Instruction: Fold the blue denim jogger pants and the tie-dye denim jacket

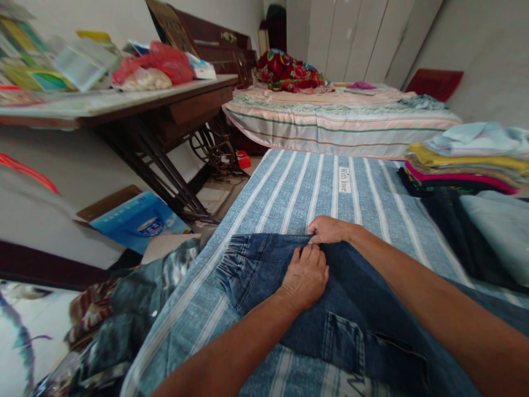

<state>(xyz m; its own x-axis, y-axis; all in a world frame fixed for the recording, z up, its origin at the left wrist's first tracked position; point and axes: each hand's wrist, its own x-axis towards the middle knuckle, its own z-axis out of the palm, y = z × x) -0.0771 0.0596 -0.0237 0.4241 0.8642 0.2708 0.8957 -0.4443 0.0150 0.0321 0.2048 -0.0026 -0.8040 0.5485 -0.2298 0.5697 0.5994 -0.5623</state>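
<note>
Dark blue jeans (264, 270) with a gathered elastic waistband lie on the striped bed cover, waist end to the left. A stitched patch pocket shows on the near leg. My left hand (303, 273) rests on top of the denim, fingers curled onto it close to the far edge; its fingertips are partly hidden. Just beyond, my right hand (330, 229) pinches that far edge between thumb and fingers. The two hands almost touch. Toward the right, my right forearm covers part of the legs.
Folded clothes (467, 165) are stacked at the right, beside dark and grey garments (496, 237). Left of the bed are heaped clothes (136, 309), a blue box (140, 220) and a cluttered sewing-machine table (198, 91). Another bed (330, 124) stands behind.
</note>
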